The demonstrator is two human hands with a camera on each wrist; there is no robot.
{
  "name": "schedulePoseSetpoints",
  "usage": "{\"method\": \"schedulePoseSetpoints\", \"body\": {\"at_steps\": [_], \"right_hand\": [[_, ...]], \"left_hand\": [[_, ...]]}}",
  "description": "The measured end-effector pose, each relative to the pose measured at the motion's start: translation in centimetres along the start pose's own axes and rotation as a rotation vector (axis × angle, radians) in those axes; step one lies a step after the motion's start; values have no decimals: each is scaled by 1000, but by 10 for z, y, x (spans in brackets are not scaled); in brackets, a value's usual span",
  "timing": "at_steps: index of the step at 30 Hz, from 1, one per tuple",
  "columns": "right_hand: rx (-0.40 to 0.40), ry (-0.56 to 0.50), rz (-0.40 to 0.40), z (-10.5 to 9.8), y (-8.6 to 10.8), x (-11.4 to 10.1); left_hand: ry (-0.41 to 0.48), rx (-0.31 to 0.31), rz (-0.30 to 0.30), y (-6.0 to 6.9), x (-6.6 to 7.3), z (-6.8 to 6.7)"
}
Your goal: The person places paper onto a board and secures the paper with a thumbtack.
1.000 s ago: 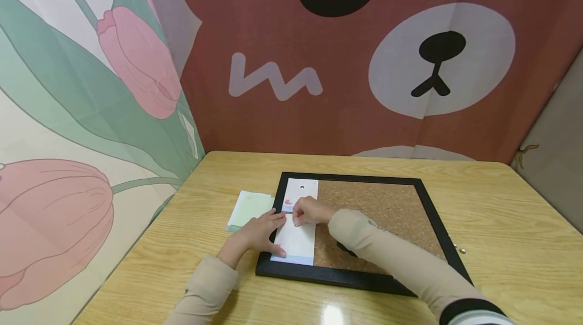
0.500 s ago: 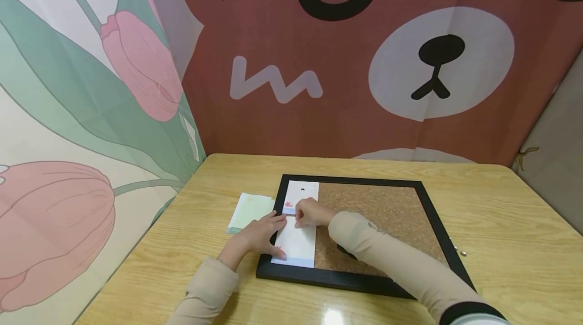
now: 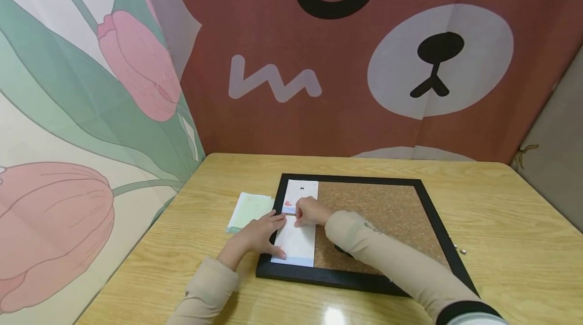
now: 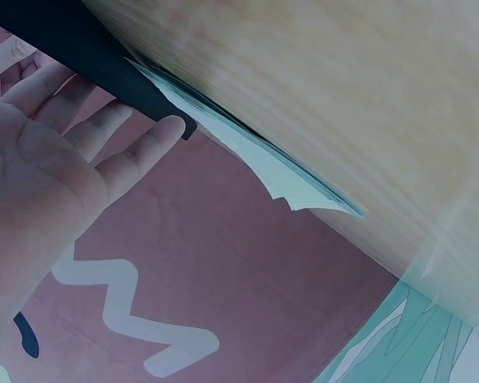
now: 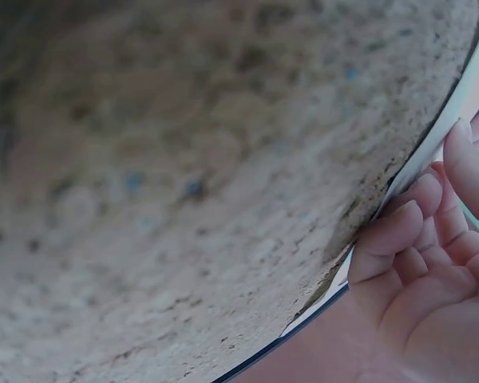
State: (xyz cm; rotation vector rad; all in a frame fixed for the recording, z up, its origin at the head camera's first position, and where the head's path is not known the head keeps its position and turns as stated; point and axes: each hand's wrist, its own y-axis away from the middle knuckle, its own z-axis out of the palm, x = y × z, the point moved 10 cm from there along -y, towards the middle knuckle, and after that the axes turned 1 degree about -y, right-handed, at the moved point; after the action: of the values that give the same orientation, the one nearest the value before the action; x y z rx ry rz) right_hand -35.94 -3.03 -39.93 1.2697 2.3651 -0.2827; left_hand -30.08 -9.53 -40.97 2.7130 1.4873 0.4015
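Observation:
A cork board point(image 3: 373, 201) in a black frame lies on the table. Two white sheets of note paper line its left side, one above the other. The far sheet point(image 3: 293, 196) carries a thumbtack point(image 3: 302, 189) near its top. On the near sheet point(image 3: 298, 246) my left hand point(image 3: 259, 234) rests spread, thumb on the paper, fingers over the frame's left edge. My right hand point(image 3: 311, 211), fingers curled in the right wrist view, presses at the top of that same sheet. Its fingertips hide the thumbtack seen there earlier.
A small stack of pale green note paper point(image 3: 250, 208) lies left of the board. Loose thumbtacks point(image 3: 462, 251) lie past the frame's right side. A dark object point(image 3: 342, 250) shows partly under my right forearm. Printed cloth hangs behind the table.
The thumbtack glimpsed at my right fingertips one second ago is now covered, as that hand has turned slightly and shifted a little. My left hand stays in place.

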Motion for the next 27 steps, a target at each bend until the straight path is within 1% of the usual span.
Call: {"method": "schedulePoseSetpoints", "body": {"at_steps": [7, 18, 21, 23, 27], "right_hand": [[4, 3, 29, -2, 2, -1], [-37, -3, 37, 2, 8, -2], [-27, -19, 15, 1, 12, -4], [-17, -24, -22, -1, 15, -7], [-24, -28, -63, -4, 23, -7]], "left_hand": [[-2, -3, -8, 0, -1, 0], [6, -6, -17, 1, 1, -1], [6, -6, -18, 1, 1, -1], [5, -4, -19, 1, 1, -1], [-1, -1, -15, 1, 0, 0]]}}
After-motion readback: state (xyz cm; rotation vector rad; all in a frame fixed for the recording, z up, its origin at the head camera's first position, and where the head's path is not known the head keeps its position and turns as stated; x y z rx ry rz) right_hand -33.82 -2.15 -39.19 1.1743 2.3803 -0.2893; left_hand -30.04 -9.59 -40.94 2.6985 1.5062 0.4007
